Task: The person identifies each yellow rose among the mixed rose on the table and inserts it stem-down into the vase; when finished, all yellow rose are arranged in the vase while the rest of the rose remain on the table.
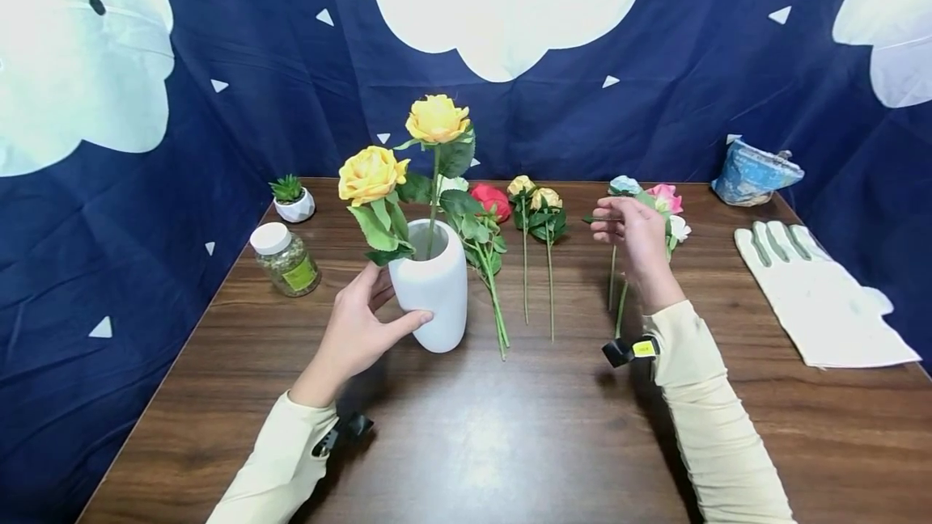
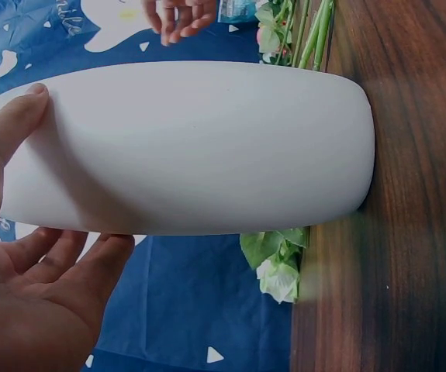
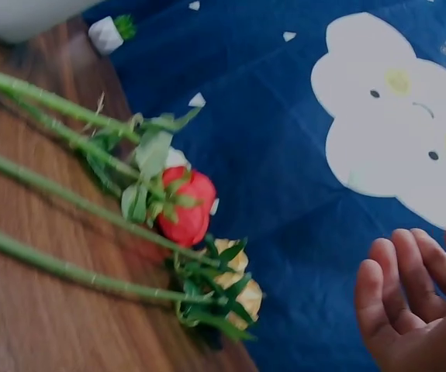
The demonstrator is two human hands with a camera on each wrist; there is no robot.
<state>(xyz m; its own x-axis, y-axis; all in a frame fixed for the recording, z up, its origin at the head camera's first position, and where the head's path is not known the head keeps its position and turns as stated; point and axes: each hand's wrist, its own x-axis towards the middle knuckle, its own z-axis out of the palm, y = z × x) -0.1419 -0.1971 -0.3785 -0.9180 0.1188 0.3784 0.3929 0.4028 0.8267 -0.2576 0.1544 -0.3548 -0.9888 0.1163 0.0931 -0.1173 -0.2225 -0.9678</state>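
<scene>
My left hand grips the white vase, thumb across its front and fingers round the far side. Two yellow roses stand in the vase, one taller than the other. In the left wrist view the vase fills the middle, with the thumb and fingertips on either side of it. My right hand is raised over the flowers at the right, holding nothing, its fingers loosely bent. Below and behind it lie a pink flower, a light blue flower and a white flower.
Right of the vase lie a red rose and two small yellow flowers. A lidded jar and a potted succulent stand at the left. White gloves and a blue bag are at the right on the wooden table.
</scene>
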